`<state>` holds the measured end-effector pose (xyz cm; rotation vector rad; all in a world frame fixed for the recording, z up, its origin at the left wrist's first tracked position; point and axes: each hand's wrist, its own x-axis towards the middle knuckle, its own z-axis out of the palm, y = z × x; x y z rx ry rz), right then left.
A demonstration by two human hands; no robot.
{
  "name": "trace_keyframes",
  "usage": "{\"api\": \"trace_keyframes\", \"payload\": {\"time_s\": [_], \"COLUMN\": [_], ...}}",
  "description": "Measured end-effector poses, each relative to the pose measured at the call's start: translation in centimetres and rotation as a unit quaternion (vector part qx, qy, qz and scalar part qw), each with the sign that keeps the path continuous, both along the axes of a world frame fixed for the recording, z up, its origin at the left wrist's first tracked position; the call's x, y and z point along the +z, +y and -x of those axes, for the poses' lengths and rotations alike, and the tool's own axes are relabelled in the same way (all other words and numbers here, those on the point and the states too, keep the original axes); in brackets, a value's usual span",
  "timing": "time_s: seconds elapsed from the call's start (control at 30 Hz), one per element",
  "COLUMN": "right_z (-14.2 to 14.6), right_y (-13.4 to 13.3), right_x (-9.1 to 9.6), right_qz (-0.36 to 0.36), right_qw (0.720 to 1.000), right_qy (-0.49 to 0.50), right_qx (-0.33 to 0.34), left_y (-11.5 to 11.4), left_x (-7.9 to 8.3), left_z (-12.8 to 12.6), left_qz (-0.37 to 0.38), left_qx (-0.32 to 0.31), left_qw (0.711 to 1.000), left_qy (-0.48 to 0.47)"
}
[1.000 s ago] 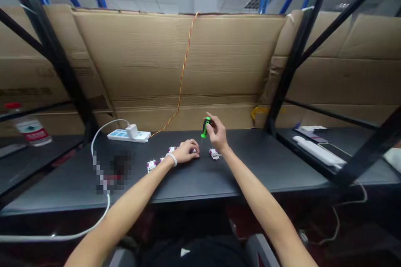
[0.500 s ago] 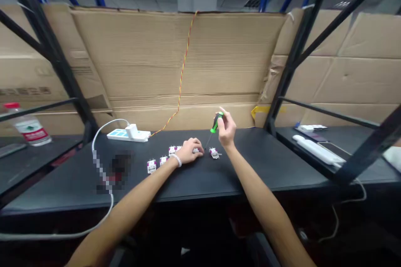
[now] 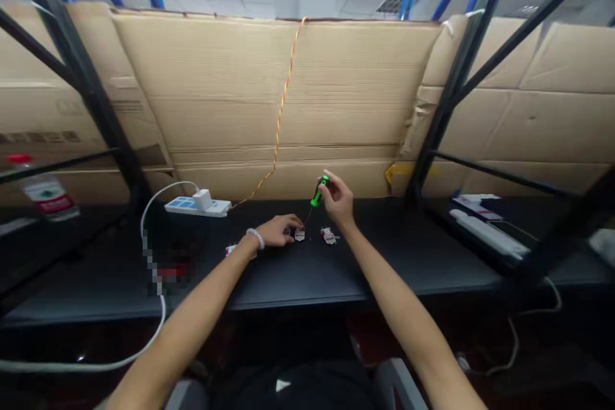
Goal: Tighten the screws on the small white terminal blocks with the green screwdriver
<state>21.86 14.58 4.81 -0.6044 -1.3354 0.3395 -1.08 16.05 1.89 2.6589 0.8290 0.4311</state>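
Observation:
My right hand [image 3: 340, 202] is closed round the green-and-black handle of a screwdriver [image 3: 319, 191]. Its thin shaft slants down to the left and ends beside a small white-and-purple part [image 3: 300, 236] on the desk. My left hand [image 3: 277, 231], with a pale bracelet at the wrist, has its thumb and fingers curled about that part, gripping it from the left. A similar part [image 3: 329, 236] lies just right of it, apart from both hands. Another white-and-purple part [image 3: 230, 249] shows by my left forearm, which hides others partly.
On the black desk [image 3: 408, 256] a white power strip [image 3: 221, 208] with a plug stands at the back left, its white cable [image 3: 142, 221] running forward. Cardboard [image 3: 216, 90] walls the back. Dark metal posts [image 3: 444, 102] flank both sides. A water bottle [image 3: 50, 195] stands far left.
Both hands have shifted a little to the left. The screwdriver moved left too, from near the right-hand part to the part at my left fingertips, which is now more exposed.

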Motion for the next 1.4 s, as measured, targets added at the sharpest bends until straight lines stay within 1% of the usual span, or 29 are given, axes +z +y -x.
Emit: {"api": "trace_keyframes", "payload": {"time_s": [0.37,0.53,0.8,1.2,1.4], "right_z": [1.0,1.1,1.1,1.3,1.2], "right_y": [0.0,-0.1,-0.3,-0.5,-0.6], "right_x": [-1.0,-1.1,-1.1,-0.8,-0.9], "right_qz": [0.025,0.026,0.027,-0.01,-0.015], "right_qw": [0.999,0.999,0.999,0.998,0.998], "right_qy": [-0.016,-0.02,-0.035,-0.054,-0.058], "right_qx": [0.03,0.032,0.032,0.015,0.004], "left_y": [0.7,0.9,0.9,0.9,0.9], "left_x": [-0.7,-1.0,-1.0,-1.0,-1.1], "left_z": [-0.1,-0.1,-0.1,-0.1,-0.1], "left_qz": [-0.016,-0.026,-0.037,-0.033,-0.033], "left_qx": [0.005,0.002,-0.004,0.005,0.005], "left_qw": [1.0,1.0,0.999,0.999,0.999], "left_qy": [0.0,0.0,0.004,0.011,0.013]}}
